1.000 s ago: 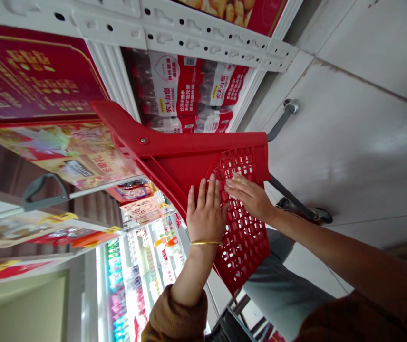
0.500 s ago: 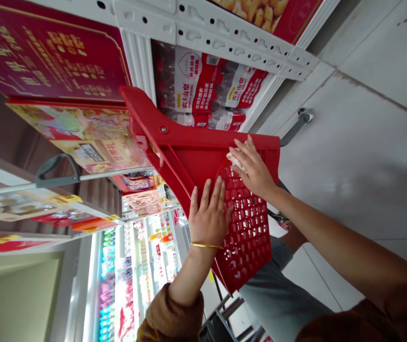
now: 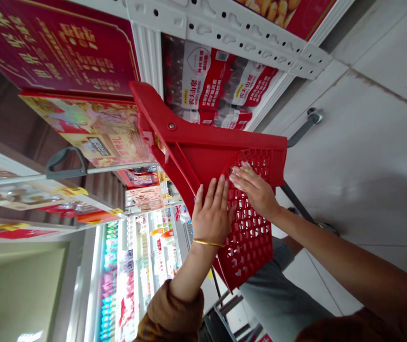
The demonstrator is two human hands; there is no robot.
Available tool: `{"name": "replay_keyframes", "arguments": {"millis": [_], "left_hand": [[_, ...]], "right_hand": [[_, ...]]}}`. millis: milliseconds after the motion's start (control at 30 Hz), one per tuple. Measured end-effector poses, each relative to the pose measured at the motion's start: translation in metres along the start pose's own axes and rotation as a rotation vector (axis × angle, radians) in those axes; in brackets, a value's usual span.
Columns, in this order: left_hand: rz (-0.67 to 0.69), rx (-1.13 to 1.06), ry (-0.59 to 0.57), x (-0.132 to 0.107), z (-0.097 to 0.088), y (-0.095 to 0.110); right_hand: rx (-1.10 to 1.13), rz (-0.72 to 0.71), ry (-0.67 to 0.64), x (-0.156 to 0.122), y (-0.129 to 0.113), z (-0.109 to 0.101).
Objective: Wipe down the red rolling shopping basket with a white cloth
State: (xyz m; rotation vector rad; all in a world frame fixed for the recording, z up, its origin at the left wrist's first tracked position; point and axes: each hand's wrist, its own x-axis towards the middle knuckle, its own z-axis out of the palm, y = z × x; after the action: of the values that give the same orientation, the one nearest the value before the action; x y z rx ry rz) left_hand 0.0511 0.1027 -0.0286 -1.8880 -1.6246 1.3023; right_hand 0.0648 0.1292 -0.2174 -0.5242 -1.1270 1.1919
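Note:
A red plastic shopping cart basket (image 3: 196, 140) with a perforated lower panel fills the middle of the head view. My left hand (image 3: 210, 213), a gold bangle at its wrist, lies flat on the basket's side with fingers stretched out. Beside it, my right hand (image 3: 258, 192) presses a white crumpled cloth or tissue (image 3: 237, 180) against the perforated panel. Most of that white piece is hidden under my fingers. A grey metal leg (image 3: 299, 130) sticks out beyond the basket, and a grey handle (image 3: 66, 162) on a metal bar is on the other side.
Packs of bottled water (image 3: 203, 85) with red labels sit on a white shelf frame behind the basket. Colourful gift boxes (image 3: 96, 128) stand near the handle. Pale floor tiles (image 3: 378, 156) lie at right, lit store shelves (image 3: 142, 256) at lower left.
My right hand has slid the white piece along the perforated panel, toward me and away from the basket's far edge. My left hand stays flat on the basket. The view has shifted slightly.

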Motion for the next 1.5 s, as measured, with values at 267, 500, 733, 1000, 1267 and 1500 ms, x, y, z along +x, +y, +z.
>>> {"name": "replay_keyframes", "arguments": {"millis": [267,500,733,1000,1267,1500], "left_hand": [[0.045,0.028,0.018,-0.004,-0.003,-0.007],[-0.014,-0.021,0.039,-0.013,-0.002,-0.008],[-0.063,-0.049,0.051,-0.014,0.002,-0.005],[-0.071,-0.029,0.076,-0.015,0.0,-0.005],[-0.072,-0.008,0.073,-0.023,0.001,-0.007],[-0.075,-0.018,0.074,-0.022,0.0,-0.012]], "right_hand": [[-0.018,-0.248,-0.139,-0.024,-0.016,-0.012],[-0.049,-0.011,0.111,0.026,-0.003,-0.009],[-0.024,0.042,0.043,0.036,0.003,0.009],[-0.006,-0.021,0.029,0.013,-0.011,0.013],[-0.026,-0.093,-0.055,-0.009,-0.03,0.009],[0.091,-0.121,0.005,-0.013,-0.037,-0.001]]}}
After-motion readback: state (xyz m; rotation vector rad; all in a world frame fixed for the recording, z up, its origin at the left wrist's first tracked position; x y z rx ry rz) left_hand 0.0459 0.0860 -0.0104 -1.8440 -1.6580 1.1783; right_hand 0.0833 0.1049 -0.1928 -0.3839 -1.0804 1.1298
